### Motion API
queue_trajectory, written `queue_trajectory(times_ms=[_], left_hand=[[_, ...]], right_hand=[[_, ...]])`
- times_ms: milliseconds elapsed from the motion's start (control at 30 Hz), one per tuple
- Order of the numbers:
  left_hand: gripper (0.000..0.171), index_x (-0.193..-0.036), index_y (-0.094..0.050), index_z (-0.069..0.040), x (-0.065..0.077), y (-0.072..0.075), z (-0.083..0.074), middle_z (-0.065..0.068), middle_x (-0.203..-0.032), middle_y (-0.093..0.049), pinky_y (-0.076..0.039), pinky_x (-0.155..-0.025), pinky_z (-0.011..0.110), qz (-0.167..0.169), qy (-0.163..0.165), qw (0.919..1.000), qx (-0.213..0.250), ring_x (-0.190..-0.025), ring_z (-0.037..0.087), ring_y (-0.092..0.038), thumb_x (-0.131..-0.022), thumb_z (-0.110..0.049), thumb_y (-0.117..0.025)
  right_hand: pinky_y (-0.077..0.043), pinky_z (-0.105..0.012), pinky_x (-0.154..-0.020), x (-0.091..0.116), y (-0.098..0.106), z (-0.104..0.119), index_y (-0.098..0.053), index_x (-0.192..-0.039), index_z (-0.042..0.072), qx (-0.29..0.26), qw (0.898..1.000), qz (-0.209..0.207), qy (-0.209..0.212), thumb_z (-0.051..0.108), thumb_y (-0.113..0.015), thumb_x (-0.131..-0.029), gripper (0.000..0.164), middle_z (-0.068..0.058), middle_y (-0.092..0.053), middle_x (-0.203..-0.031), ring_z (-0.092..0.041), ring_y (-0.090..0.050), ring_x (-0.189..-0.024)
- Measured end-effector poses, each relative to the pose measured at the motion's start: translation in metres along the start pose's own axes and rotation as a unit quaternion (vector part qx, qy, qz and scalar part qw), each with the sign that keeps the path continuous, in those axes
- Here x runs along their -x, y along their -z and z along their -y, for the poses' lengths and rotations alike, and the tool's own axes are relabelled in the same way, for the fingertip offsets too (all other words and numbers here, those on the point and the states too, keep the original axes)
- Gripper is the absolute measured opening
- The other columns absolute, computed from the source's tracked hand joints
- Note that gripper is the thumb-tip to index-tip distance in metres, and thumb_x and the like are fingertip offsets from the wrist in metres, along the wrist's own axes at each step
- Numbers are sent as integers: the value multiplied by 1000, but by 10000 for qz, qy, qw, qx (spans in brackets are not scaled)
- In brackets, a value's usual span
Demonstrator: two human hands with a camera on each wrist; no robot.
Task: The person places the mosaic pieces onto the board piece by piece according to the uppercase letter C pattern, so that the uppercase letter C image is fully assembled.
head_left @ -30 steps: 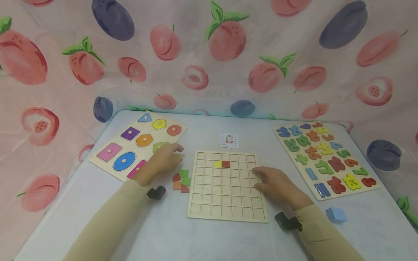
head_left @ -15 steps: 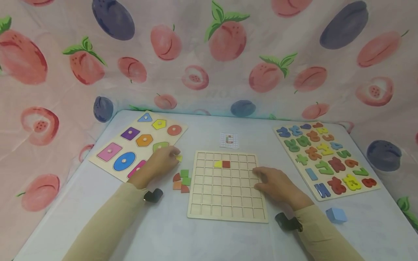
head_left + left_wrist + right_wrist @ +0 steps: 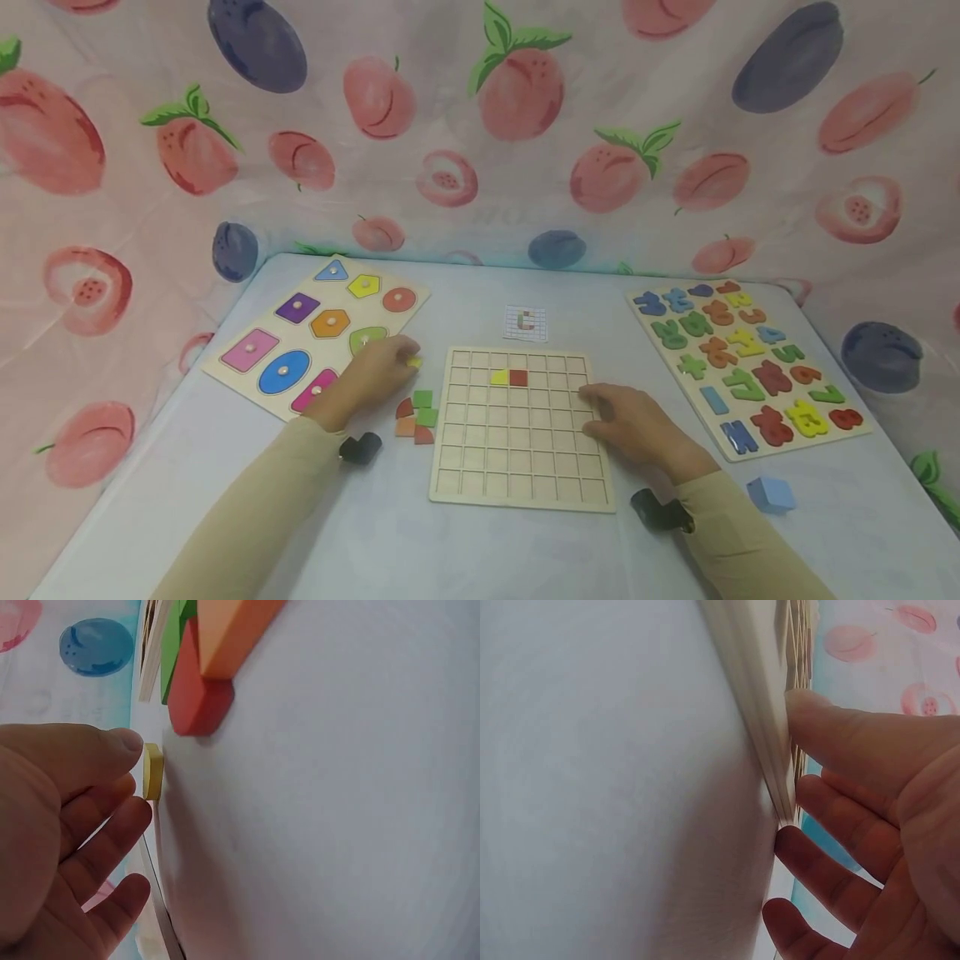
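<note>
In the head view my left hand [image 3: 375,379] is just left of the grid board, near its upper left corner. Its thumb and fingertips pinch a small yellow tile [image 3: 152,771], close over the table. Part of the tile is hidden behind the fingers from above. My right hand [image 3: 633,421] rests on the right edge of the wooden grid board [image 3: 521,462], its thumb and fingertips touching the rim without wrapping round it. A yellow tile [image 3: 500,378] and a red tile [image 3: 519,378] sit side by side in the board's second row.
Left of the board lie several green, orange and red tiles [image 3: 425,417]. A shape puzzle [image 3: 225,367] is at the left, a raised-character puzzle [image 3: 720,433] at the right. Behind the board lies a pattern card [image 3: 525,323]. A blue cube [image 3: 771,494] stands at the right.
My left fingers have drawn together, and a yellow tile now shows at their tips. Then that hand shifted very slightly right. My right hand stays on the board's edge.
</note>
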State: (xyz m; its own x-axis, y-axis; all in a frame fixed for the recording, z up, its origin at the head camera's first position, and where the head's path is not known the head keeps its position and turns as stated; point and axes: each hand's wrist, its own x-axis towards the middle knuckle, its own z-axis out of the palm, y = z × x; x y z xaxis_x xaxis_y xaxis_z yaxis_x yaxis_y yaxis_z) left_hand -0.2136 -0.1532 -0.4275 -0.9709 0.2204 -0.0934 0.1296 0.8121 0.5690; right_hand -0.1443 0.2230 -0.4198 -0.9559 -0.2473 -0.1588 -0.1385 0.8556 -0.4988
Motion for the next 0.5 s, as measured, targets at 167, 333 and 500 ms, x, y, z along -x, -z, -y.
queue_trajectory(times_ms=[167,333,500], left_hand=[[40,-133,-62,-6,-2,-2,-3,10,-129,-64,-45,-103,45,66,-89,9999,54,-118,28,-57,-94,-14,-68],[40,-132,-62,-6,-3,-4,-7,9,-128,-64,-46,-102,44,35,-121,9999,-48,-116,27,-57,-93,-13,-69],[39,-131,-62,-4,-1,-1,-10,11,-128,-64,-45,-103,44,31,-64,9999,-116,-117,28,-56,-93,-10,-68]], right_hand=[[-31,-57,-110,0,0,-1,-57,-138,1,20,10000,3,18,17,-71,-89,54,-21,-53,-142,-44,-42,-135],[-32,-57,-110,0,0,-2,-57,-138,1,-1,10000,10,34,17,-71,-89,54,-21,-53,-142,-44,-42,-135],[-32,-57,-110,0,0,-1,-56,-138,2,17,10000,27,11,17,-72,-89,54,-20,-53,-143,-43,-42,-136]])
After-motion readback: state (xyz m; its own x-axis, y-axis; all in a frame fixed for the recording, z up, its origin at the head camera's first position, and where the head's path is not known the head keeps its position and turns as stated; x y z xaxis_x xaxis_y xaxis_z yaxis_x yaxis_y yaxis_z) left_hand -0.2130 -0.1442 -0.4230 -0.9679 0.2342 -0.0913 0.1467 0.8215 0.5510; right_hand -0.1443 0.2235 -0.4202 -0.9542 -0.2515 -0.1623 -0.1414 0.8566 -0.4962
